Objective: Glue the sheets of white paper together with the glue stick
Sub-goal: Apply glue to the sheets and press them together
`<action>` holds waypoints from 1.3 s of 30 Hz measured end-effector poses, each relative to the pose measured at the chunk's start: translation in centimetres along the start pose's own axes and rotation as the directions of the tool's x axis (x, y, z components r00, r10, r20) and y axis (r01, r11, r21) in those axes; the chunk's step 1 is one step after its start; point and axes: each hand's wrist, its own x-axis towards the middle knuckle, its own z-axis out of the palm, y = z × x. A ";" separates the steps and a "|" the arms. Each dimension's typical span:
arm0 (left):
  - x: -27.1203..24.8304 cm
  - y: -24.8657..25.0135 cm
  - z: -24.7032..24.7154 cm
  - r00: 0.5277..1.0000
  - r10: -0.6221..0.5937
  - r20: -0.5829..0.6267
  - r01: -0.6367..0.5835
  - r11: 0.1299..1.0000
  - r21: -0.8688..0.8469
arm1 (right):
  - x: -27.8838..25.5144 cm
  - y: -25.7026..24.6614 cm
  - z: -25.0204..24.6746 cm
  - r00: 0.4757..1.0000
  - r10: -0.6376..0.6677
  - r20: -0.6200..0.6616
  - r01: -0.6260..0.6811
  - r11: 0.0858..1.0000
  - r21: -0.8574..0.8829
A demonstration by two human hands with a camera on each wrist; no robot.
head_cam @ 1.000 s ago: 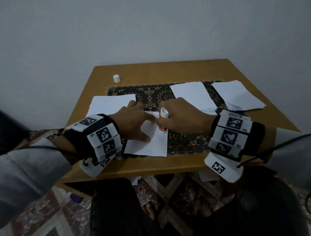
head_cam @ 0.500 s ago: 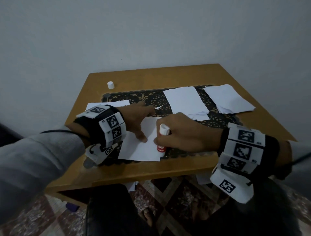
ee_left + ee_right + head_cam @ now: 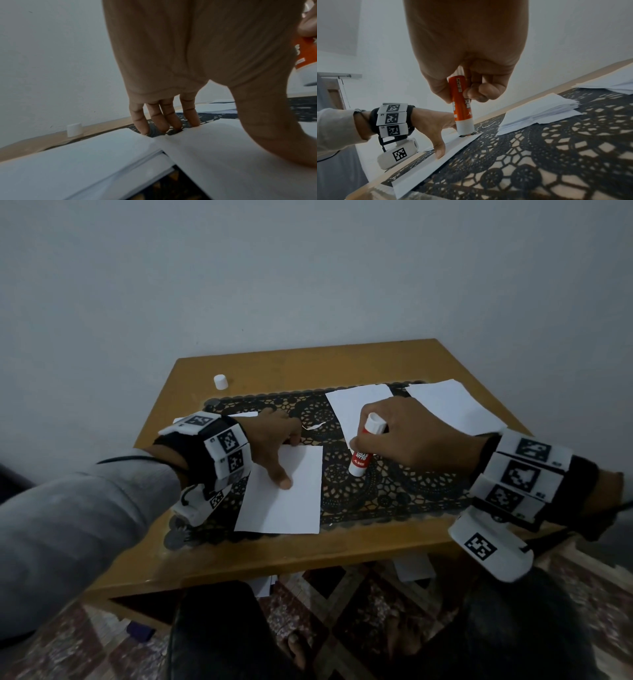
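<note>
From the head view, the left hand (image 3: 274, 440) lies spread on a sheet of white paper (image 3: 287, 501) near the front edge of the surface (image 3: 342, 546), thumb pressed to the middle of the sheet and fingers reaching to its far edge, evidently to keep it from sliding. The right hand (image 3: 407, 436) is clamped around the glue stick (image 3: 364, 448), which points down over the dark lace mat (image 3: 394, 484) just right of the sheet, not touching the paper. Two more stacks of paper (image 3: 356, 402) wait at the far right, within reach for the next sheet. The white cap (image 3: 220, 381) stands apart at the far left corner (out of the way of the work).

From the left wrist, the fingers (image 3: 164, 119) are straight, their tips at the sheet's far edge, while the thumb bears down at right; another pile of paper (image 3: 85, 155) lies just beside.

From the right wrist, fingers and thumb curl round the orange barrel, the stick's white end lowest and raised clear of the mat, seemingly ready for another stroke; whether glue already coats the sheet cannot be told.
</note>
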 end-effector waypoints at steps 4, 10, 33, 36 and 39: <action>0.1 0.0 -0.3 0.999 -0.022 0.036 0.023 1.000 -0.010 | -0.1 0.0 0.0 1.000 -0.005 0.014 0.005 1.000 -0.003; -0.4 0.1 -0.7 0.998 -0.009 0.056 0.016 0.993 -0.120 | 0.0 0.1 -0.1 1.000 -0.015 0.006 0.015 1.000 -0.008; -7.2 0.9 2.7 0.941 -0.336 -0.038 0.335 0.942 -0.029 | 3.6 0.2 3.2 0.996 -0.061 -0.069 0.059 0.998 -0.039; -6.7 1.5 1.8 0.966 -0.208 -0.155 0.198 0.977 -0.074 | 4.8 -0.1 3.1 0.993 -0.054 -0.105 0.050 0.998 -0.043; -5.7 2.5 1.4 0.978 -0.009 -0.209 -0.008 0.996 -0.084 | 5.7 -0.4 3.4 0.996 -0.064 -0.064 0.060 0.996 -0.069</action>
